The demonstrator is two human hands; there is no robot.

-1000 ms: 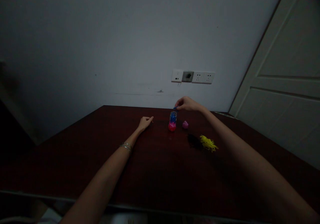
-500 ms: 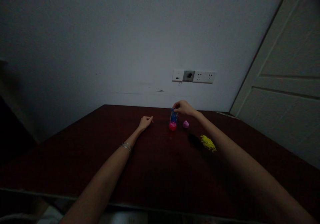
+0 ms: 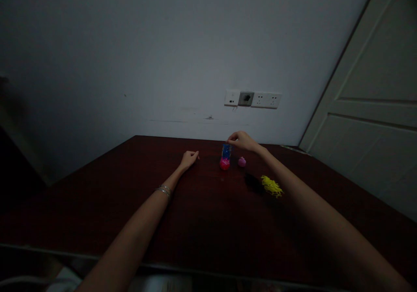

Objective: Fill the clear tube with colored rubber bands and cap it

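A small clear container (image 3: pixel 225 157), blue in its upper part and bright pink to red at the bottom, stands upright on the dark red table. My right hand (image 3: pixel 241 141) is at its top, thumb and fingers pinched together by the rim; whatever is between the fingertips is too small to make out. Just right of the container sits a small pink lump-shaped piece (image 3: pixel 242 162). Nearer to me, beside my right forearm, lies a tangle of yellow strands (image 3: pixel 271 186). My left hand (image 3: pixel 189 159) rests on the table left of the container, fingers curled in, apart from everything.
The dark red table (image 3: pixel 202 222) reaches back to a pale wall. Several sockets on a white wall plate (image 3: pixel 265 100) are above its far edge. A panelled door (image 3: pixel 374 105) stands at the right. The light is dim.
My right hand has shifted slightly right, its fingertips now at the container's top edge rather than over its upper part. My left hand stays in place.
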